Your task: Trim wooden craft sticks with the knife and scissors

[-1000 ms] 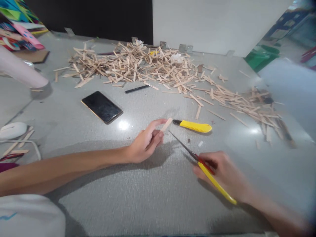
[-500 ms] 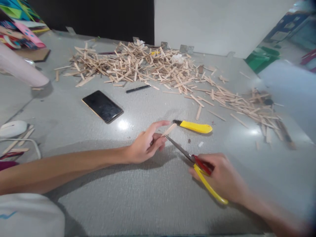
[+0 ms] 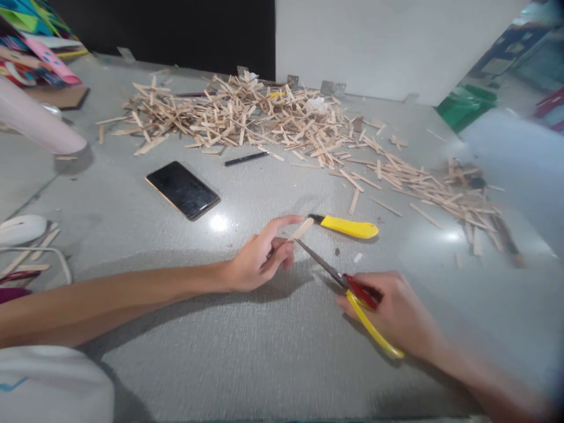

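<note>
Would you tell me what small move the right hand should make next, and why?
I would probably ease the grey-bladed scissors with red and yellow handles, held in the right hand, slightly forward: the left hand pinches the pale wooden stick, and only the blade tips appear to reach its edge.

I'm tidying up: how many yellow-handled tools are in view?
2: scissors in the right hand, and a yellow cutter on the table near the left hand. The stick pile may hide more.
</note>
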Tool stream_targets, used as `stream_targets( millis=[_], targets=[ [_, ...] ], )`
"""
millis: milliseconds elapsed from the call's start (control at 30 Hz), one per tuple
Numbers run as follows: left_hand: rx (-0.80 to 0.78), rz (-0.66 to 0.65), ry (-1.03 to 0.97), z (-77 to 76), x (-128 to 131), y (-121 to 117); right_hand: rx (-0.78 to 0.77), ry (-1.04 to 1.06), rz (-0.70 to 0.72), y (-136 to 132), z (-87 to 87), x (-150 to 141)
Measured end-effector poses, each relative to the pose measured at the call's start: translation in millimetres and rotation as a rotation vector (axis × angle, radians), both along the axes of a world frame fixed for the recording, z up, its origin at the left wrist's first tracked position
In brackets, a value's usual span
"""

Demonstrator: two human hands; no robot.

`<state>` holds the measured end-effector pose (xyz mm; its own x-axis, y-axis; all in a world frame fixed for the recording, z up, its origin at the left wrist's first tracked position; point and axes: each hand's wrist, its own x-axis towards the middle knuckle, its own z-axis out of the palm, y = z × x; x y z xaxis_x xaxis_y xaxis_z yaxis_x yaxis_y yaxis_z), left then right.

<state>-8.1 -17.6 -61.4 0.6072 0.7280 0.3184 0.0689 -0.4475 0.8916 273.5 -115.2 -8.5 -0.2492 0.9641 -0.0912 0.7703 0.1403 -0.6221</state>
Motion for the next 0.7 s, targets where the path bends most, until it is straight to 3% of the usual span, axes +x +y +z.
stream_targets(
  millis=[700],
  targets=[
    [0.008,0.000,0.007,0.8,1.0,1.5,0.006,-0.009,-0.016,-0.1,-2.6,0.5]
  ],
)
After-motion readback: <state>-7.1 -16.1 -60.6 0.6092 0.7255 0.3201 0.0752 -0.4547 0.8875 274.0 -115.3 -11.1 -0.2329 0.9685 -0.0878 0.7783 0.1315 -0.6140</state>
